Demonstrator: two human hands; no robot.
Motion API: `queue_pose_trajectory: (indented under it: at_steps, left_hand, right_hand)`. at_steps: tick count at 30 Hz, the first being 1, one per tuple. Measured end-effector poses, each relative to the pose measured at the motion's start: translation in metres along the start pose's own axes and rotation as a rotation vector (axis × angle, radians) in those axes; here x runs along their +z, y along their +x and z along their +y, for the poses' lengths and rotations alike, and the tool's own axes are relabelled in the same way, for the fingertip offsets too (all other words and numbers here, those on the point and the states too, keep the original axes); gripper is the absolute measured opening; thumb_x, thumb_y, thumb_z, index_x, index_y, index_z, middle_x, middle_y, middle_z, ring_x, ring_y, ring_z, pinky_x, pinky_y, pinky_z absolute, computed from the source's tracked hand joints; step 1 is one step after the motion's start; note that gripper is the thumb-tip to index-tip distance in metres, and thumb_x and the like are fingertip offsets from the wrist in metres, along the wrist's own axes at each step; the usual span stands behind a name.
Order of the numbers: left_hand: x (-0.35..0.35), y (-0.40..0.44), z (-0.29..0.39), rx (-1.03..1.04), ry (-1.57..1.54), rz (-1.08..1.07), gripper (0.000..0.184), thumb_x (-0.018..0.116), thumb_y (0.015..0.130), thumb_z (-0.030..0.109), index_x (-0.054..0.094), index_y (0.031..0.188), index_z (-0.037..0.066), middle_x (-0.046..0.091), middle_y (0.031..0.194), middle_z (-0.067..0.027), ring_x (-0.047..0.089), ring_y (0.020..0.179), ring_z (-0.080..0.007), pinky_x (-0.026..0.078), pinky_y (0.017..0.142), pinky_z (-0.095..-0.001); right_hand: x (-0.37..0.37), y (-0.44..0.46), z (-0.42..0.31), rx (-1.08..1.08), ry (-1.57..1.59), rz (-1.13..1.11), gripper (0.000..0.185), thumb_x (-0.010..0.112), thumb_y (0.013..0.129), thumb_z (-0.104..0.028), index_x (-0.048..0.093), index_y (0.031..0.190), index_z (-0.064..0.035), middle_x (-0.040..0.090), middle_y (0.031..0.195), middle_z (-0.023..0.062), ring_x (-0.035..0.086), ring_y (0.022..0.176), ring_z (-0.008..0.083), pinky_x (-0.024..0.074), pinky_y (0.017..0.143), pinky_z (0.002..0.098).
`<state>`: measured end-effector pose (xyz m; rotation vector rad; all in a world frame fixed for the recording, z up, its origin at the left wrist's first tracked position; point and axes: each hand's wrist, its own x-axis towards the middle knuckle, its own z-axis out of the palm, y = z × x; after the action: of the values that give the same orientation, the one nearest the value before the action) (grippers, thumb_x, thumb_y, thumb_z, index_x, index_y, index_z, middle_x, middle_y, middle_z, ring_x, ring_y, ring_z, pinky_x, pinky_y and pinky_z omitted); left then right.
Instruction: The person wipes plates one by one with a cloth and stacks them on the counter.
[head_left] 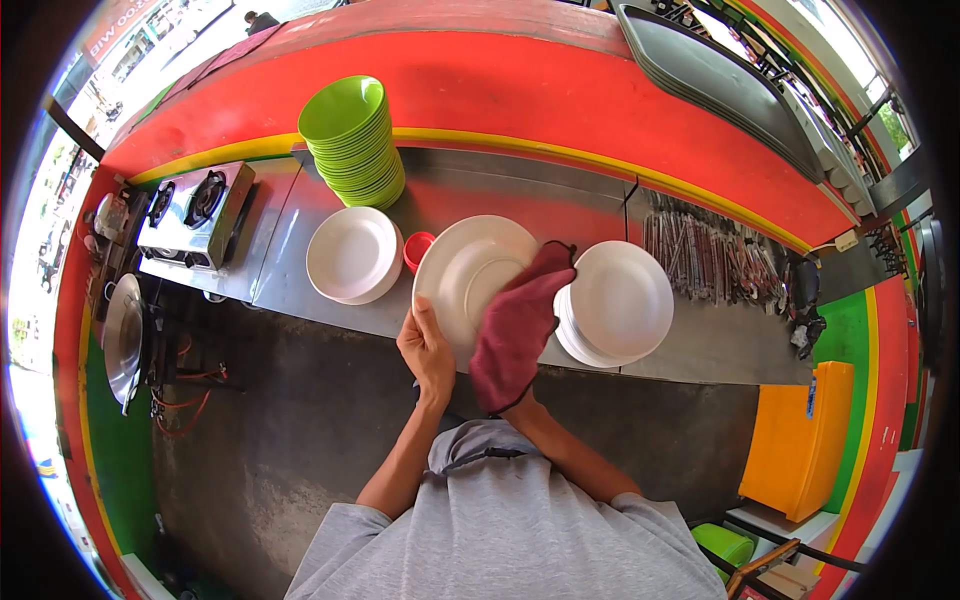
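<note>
My left hand (428, 352) grips the lower left rim of a white plate (455, 262), thumb on the face. The plate is held tilted above the counter's front edge, its ringed underside seemingly turned to me. A dark red cloth (515, 335) hangs over the plate's right part, with my right hand (522, 408) behind it; most of those fingers are covered by the cloth. To the right stands a stack of white plates (622, 300). On the left is another white stack of plates (352, 252). A small red cup (418, 248) sits between that stack and the held plate.
Tall stacked green bowls (350, 140) stand at the back of the steel counter (290, 235). A two-burner stove (195, 215) is at left, a wok (124, 340) below it. Wrapped cutlery (710, 250) lies at right. Grey trays (715, 85) rest on the red ledge (520, 85).
</note>
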<state>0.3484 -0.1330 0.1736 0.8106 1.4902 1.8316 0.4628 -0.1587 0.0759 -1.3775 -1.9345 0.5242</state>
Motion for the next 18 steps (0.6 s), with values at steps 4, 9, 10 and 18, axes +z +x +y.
queue_pose_trajectory:
  at_steps: [4,9,10,18]
  left_hand:
    - [-0.004,0.003,0.009,-0.05,0.164,-0.174,0.047,0.047,0.105,0.037,0.061,0.087,-0.003,0.042,0.068,0.0079,0.033,0.065,-0.0028,0.028,0.055,-0.023]
    - [-0.011,0.0,0.01,0.002,0.239,-0.187,0.047,0.046,0.106,0.037,0.059,0.083,-0.002,0.039,0.066,0.0087,0.031,0.062,-0.003,0.025,0.053,-0.0245]
    - [-0.012,0.0,0.009,0.021,0.227,-0.169,0.049,0.047,0.106,0.037,0.055,0.077,-0.002,0.036,0.065,0.0088,0.029,0.061,-0.0033,0.024,0.052,-0.0251]
    - [-0.032,0.005,-0.01,-0.024,-0.066,-0.041,0.047,0.046,0.105,0.039,0.062,0.085,0.001,0.055,0.074,0.0052,0.045,0.066,-0.0023,0.036,0.058,-0.0213]
  right_hand:
    - [-0.014,0.011,-0.015,-0.161,0.069,0.006,0.055,0.066,0.086,-0.032,0.051,0.133,-0.0066,0.054,0.13,0.0162,0.047,0.127,0.0335,0.0337,0.108,0.0471]
    - [0.002,0.041,0.02,-0.243,0.117,0.094,0.063,0.068,0.083,-0.04,0.05,0.134,-0.0067,0.054,0.133,0.0172,0.044,0.132,0.0341,0.0307,0.11,0.0496]
    - [0.003,0.047,0.027,-0.23,0.15,0.137,0.069,0.068,0.082,-0.042,0.047,0.138,-0.0076,0.051,0.137,0.017,0.043,0.134,0.0338,0.028,0.112,0.049]
    - [-0.028,0.078,-0.016,0.512,0.903,0.164,0.079,0.069,0.083,-0.039,0.038,0.146,-0.0044,0.045,0.142,0.0193,0.04,0.135,0.0336,0.0264,0.114,0.047]
